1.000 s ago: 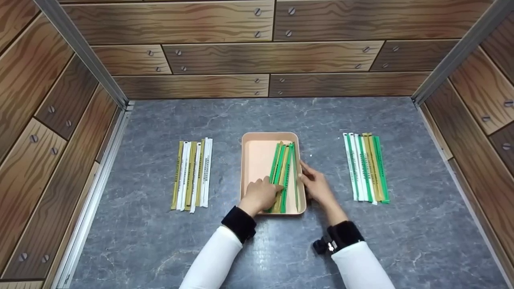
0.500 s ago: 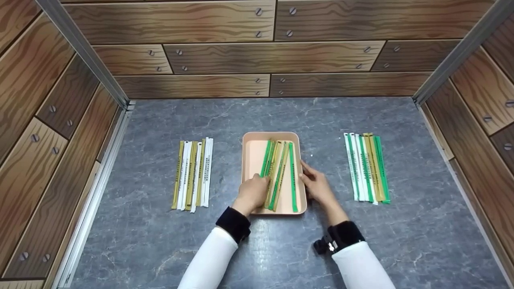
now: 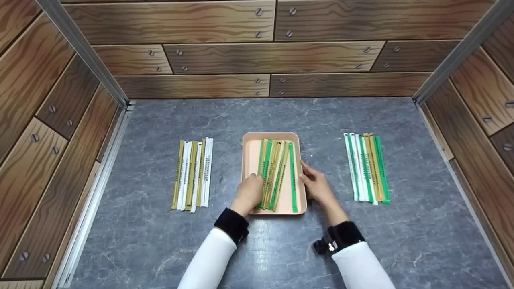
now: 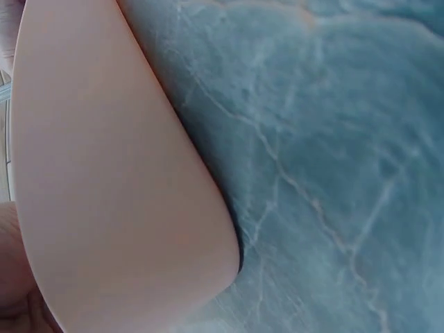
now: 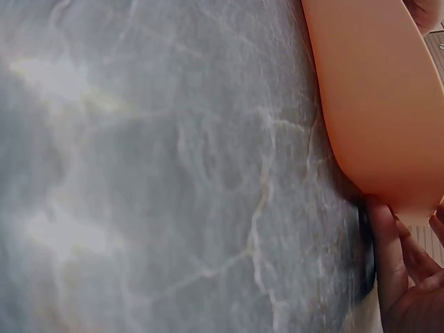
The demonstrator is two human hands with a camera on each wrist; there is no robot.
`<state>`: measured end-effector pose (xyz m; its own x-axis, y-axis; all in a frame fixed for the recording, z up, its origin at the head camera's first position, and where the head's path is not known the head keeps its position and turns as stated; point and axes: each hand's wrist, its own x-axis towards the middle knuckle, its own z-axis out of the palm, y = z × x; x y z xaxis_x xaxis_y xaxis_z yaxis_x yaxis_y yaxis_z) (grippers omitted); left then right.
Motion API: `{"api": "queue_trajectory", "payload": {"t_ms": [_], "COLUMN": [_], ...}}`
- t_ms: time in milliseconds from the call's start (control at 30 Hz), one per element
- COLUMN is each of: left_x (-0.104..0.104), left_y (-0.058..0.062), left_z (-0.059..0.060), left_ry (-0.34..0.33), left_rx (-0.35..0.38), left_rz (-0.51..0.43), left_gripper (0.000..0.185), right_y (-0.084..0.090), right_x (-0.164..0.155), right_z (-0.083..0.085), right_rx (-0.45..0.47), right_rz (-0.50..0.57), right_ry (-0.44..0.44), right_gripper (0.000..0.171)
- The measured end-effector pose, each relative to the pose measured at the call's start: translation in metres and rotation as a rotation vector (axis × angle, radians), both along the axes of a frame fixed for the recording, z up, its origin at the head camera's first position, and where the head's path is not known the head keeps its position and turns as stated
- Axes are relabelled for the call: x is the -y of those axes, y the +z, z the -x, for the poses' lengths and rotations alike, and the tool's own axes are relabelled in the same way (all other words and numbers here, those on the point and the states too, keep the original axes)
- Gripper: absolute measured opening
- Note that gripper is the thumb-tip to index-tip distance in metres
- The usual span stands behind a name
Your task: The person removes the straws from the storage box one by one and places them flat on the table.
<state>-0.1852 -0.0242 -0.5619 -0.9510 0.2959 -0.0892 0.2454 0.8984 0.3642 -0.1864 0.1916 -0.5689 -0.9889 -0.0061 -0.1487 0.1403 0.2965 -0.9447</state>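
Observation:
A peach-coloured tray (image 3: 249, 160) lies in the middle of the table, with long, paper-wrapped straws (image 3: 277, 164) in green and gold. Inside it, at the straws' left side, my left hand (image 3: 251, 189) has its fingers curled down on a leftmost wrapped straw; the fingertips are hidden. A separate green straw (image 3: 292, 176) lies near the tray's right wall. My right hand (image 3: 315, 184) holds the tray's right side, thumb at the rim and fingers along the outer wall. In the right wrist view, fingers (image 5: 386, 243) touch the outside of the tray (image 5: 378, 104).
To the left lies a row of gold and white wrapped straws (image 3: 193, 174). A second row (image 3: 366, 168), in white, green and gold, lies to the right. Wood-patterned walls (image 3: 225, 86) enclose the grey marbled table (image 3: 273, 249) at the back and both sides.
My left hand has shifted left inside the tray. The straws there have spread leftward, leaving one green straw apart at the right. My right hand stays at the tray's side.

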Motion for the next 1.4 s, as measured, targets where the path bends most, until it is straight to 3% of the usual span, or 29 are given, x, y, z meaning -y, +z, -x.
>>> {"api": "queue_trajectory", "payload": {"t_ms": [100,500,600,800,933,1067,1200,1400], "left_x": [0.0,-0.002,-0.003,-0.003,-0.004,-0.003,-0.003,0.004], "left_y": [0.0,-0.001,-0.002,-0.004,-0.003,0.001,0.008,0.026], "left_z": [-0.001,0.003,0.004,0.005,0.003,0.0,-0.002,-0.001], "left_ry": [0.003,0.014,0.021,0.029,0.028,0.033,0.047,0.098], "left_rx": [-0.011,0.052,0.059,0.043,0.034,0.008,-0.063,-0.132], "left_rz": [-0.011,0.054,0.053,0.054,0.052,0.047,0.034,-0.057], "left_gripper": [0.01,0.011,0.011,0.01,0.012,0.014,0.02,0.038], "right_y": [0.017,0.018,0.012,-0.018,-0.024,-0.024,-0.023,-0.024], "right_x": [0.004,0.004,0.003,-0.005,-0.005,-0.005,-0.006,-0.007], "right_z": [-0.006,-0.006,-0.004,0.008,0.01,0.009,0.009,0.009], "right_rx": [0.009,0.042,0.041,0.03,0.018,0.013,0.005,-0.003], "right_rz": [0.017,0.038,0.043,0.037,0.008,-0.003,-0.019,-0.016], "right_ry": [0.009,0.005,0.004,-0.015,-0.021,-0.008,-0.011,-0.012], "right_gripper": [0.049,0.05,0.05,0.049,0.049,0.05,0.05,0.049]}}
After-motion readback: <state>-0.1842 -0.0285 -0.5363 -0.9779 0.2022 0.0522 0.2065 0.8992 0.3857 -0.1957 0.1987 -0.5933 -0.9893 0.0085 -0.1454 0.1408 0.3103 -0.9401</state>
